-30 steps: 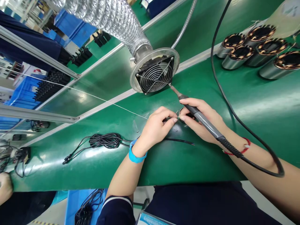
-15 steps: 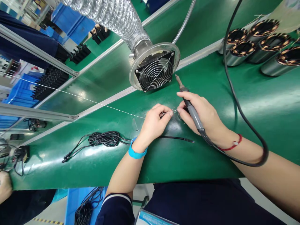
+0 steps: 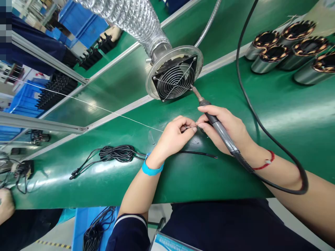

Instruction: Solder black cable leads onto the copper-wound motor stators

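Note:
My right hand [image 3: 227, 130] is wrapped round a grey soldering iron [image 3: 222, 130], its tip pointing up and left towards the fan grille. The thumb and a finger of that hand also pinch at thin wire ends. Meeting them, my left hand [image 3: 176, 136] is closed in a pinch on thin wires [image 3: 188, 127] and a long silvery solder wire [image 3: 131, 118] that runs off to the upper left. Most of what lies inside the fingers is hidden. Under my left wrist passes a black cable [image 3: 117, 153], coiled on the green bench with its split end to the right.
A fume-extractor fan [image 3: 176, 78] on a foil duct [image 3: 131, 21] hangs just beyond my hands. Several motor stators [image 3: 269, 57] stand back right. The iron's black cord [image 3: 248, 90] loops over the right side. A blue bin [image 3: 78, 230] with cables is below. A co-worker's hand [image 3: 6, 205] shows at left.
The iron's tip swung away from the fan grille and back towards it. My fingertips parted slightly, showing bare wire ends, and are together again. The coiled cable stays put.

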### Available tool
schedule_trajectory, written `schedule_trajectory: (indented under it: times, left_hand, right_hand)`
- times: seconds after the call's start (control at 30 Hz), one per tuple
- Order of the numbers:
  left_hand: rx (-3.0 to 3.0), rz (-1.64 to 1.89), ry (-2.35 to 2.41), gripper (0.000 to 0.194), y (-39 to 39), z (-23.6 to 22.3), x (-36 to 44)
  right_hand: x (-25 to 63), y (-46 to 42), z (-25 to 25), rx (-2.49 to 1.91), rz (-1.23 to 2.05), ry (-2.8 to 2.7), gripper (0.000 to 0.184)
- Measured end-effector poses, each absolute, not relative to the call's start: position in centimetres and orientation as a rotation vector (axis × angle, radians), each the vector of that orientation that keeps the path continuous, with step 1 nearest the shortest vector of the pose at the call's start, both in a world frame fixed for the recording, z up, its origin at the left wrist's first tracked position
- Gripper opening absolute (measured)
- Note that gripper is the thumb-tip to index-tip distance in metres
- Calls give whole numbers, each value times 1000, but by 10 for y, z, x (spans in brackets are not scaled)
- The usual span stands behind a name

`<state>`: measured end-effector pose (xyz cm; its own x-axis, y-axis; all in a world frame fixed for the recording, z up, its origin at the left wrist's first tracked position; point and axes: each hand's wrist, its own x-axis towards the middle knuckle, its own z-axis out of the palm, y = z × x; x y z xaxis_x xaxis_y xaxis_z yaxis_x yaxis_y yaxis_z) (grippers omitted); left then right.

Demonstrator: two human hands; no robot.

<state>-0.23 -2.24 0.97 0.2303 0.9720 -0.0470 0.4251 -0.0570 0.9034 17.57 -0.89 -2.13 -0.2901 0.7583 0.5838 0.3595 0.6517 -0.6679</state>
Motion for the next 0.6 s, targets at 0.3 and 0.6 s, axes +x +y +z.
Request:
schedule_trajectory:
  times: [0.3, 0.6]
  left_hand:
    - [1617, 821, 1458, 11, -25, 10, 6]
    - [1517, 898, 1546, 17, -33, 4, 19]
  right_hand:
    - [198, -26, 5, -1047, 587, -1718, 35]
    - [221, -58, -19, -906, 333, -1658, 26]
